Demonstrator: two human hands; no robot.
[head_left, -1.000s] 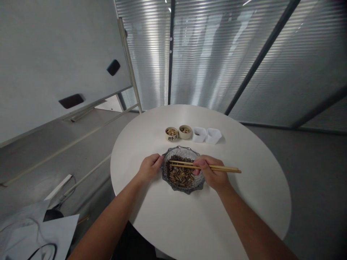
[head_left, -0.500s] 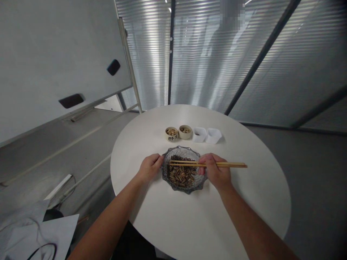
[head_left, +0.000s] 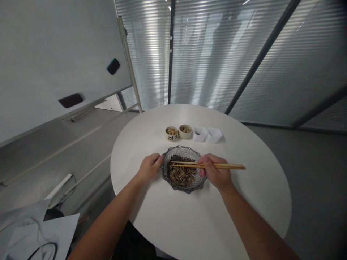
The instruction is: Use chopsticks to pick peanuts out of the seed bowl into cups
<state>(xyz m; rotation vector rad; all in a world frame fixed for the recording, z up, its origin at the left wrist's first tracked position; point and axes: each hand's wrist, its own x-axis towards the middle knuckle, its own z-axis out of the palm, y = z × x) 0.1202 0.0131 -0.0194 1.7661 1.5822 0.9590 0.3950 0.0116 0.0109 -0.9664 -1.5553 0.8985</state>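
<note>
A scalloped glass bowl (head_left: 189, 190) sits on the round table, partly filled with dark striped sunflower seeds (head_left: 181, 177). The fingers of my left hand (head_left: 149, 167) are closed on its left rim. Over the right side of the bowl, my right hand (head_left: 216, 169) grips a pair of wooden chopsticks (head_left: 230, 166). They lie nearly level, their tips pointing left above the seeds at the bowl's left half. Whether anything is pinched between the tips is too small to tell.
Behind the bowl stand a cream bowl with dark lettering (head_left: 171, 137) and a plain cream bowl (head_left: 185, 136), both holding pale nut-like pieces. Two white plastic cups (head_left: 199, 138) adjoin them, the left with something small and dark inside. A whiteboard (head_left: 65, 54) rises left of the white table (head_left: 179, 227).
The chopsticks have shifted slightly, and their tips are closer together. My left hand stays on the bowl's rim. The figure behind the ribbed glass is no longer clearly visible.
</note>
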